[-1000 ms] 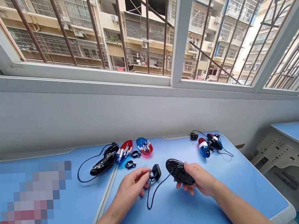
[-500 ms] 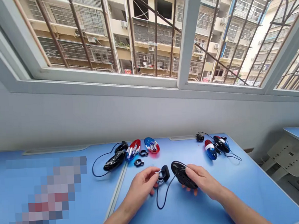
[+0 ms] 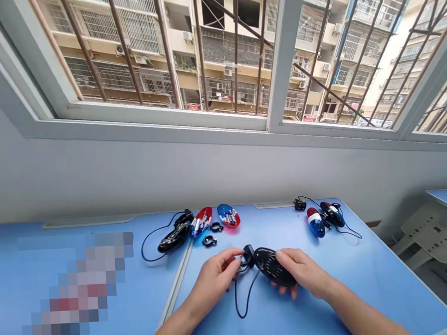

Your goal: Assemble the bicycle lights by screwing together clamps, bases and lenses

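Observation:
My right hand (image 3: 303, 273) grips a black oval slotted housing (image 3: 273, 267), its slotted face turned toward me. Thumb and fingers of my left hand (image 3: 219, 271) pinch a small black clamp with a ring (image 3: 247, 257). A thin black cable (image 3: 238, 306) loops down between the clamp and the housing. The clamp sits right beside the housing's left end; whether they touch I cannot tell. Behind my left hand lie two loose black ring clamps (image 3: 209, 240) and two red-and-blue shells with batteries (image 3: 229, 215), one of them beside another black housing (image 3: 173, 238).
At the back right are a red-and-blue light cover (image 3: 316, 222), a black unit with cable (image 3: 333, 214) and a small black switch box (image 3: 299, 204). A blurred patch (image 3: 80, 290) covers the left of the blue table (image 3: 328, 312). A wall and barred window stand behind.
The slotted housing has tilted, so its slotted face shows more. Clamp and housing have come closer together. The view has shifted slightly.

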Tool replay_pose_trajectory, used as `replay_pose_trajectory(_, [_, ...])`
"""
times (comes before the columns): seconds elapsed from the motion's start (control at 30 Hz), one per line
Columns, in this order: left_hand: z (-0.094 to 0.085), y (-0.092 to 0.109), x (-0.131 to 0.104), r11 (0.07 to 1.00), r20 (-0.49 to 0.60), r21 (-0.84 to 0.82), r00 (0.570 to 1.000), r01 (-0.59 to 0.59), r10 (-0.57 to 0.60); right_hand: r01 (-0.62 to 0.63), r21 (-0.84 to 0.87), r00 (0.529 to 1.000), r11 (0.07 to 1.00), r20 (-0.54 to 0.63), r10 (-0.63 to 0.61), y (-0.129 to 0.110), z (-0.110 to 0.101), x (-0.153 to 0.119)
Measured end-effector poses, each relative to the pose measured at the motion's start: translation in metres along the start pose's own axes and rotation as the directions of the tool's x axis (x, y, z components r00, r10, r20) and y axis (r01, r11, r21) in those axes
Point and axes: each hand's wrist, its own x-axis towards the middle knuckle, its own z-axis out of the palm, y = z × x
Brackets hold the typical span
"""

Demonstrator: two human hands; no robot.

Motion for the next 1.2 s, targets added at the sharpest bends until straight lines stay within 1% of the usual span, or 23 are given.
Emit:
replay_pose_trajectory(0.1, [0.000,0.000,0.001,1.000,0.008,0.018,1.000,-0.001,0.001,-0.035,0.122,0.999,0.992,0.003,0.034,-0.002,-0.001,0.000])
replay_pose_trajectory(0.2, [0.000,-0.002,0.001,1.000,0.006,0.010,1.000,-0.005,0.005,-0.036,0.166,0.999,0.986,-0.003,0.037,-0.003,-0.002,0.000])
replay_pose_trajectory(0.27, [0.000,-0.003,0.001,1.000,-0.010,0.000,1.000,-0.007,0.007,-0.015,0.154,1.000,0.988,-0.005,0.016,-0.002,-0.001,-0.001])
replay_pose_trajectory(0.37, [0.001,-0.003,0.001,1.000,-0.023,-0.004,1.000,0.004,-0.004,0.038,0.083,0.999,0.996,0.003,-0.038,-0.001,0.000,-0.003])
replay_pose_trajectory(0.47, [0.001,0.000,0.000,0.999,-0.006,-0.032,1.000,0.011,-0.012,0.081,0.039,0.995,0.996,0.058,-0.083,-0.001,0.000,-0.006])
replay_pose_trajectory(0.6, [0.001,0.005,-0.002,0.990,0.000,-0.131,0.999,0.046,-0.046,0.095,0.042,0.987,0.995,0.126,-0.099,-0.004,-0.004,-0.012])
replay_pose_trajectory(0.67, [0.001,0.007,-0.004,0.975,-0.020,-0.212,0.997,0.067,-0.073,0.145,0.050,0.983,0.988,0.106,-0.150,-0.010,-0.009,-0.014])
replay_pose_trajectory(0.73, [0.002,0.008,-0.005,0.950,-0.041,-0.303,0.994,0.082,-0.099,0.218,0.057,0.975,0.974,0.035,-0.220,-0.016,-0.013,-0.016])
replay_pose_trajectory(0.83, [0.005,0.010,-0.005,0.896,-0.038,-0.434,0.992,0.094,-0.122,0.324,0.019,0.940,0.946,-0.120,-0.320,-0.026,-0.013,-0.016])
replay_pose_trajectory(0.9, [0.009,0.013,-0.005,0.859,0.011,-0.502,0.993,0.106,-0.116,0.362,-0.086,0.899,0.928,-0.230,-0.372,-0.030,-0.010,-0.015])
replay_pose_trajectory(0.97, [0.013,0.016,-0.005,0.829,0.055,-0.546,0.992,0.125,-0.113,0.363,-0.249,0.850,0.898,-0.308,-0.428,-0.030,-0.006,-0.011])
replay_pose_trajectory(1.03, [0.016,0.018,-0.004,0.805,0.064,-0.576,0.990,0.141,-0.127,0.354,-0.428,0.806,0.832,-0.312,-0.504,-0.029,-0.004,-0.006])
replay_pose_trajectory(1.1, [0.018,0.018,-0.004,0.791,0.068,-0.593,0.988,0.153,-0.141,0.339,-0.580,0.768,0.741,-0.285,-0.574,-0.026,-0.004,0.001])
replay_pose_trajectory(1.2, [0.019,0.016,-0.002,0.799,0.097,-0.577,0.986,0.167,-0.136,0.295,-0.726,0.712,0.621,-0.267,-0.649,-0.022,-0.008,0.012])
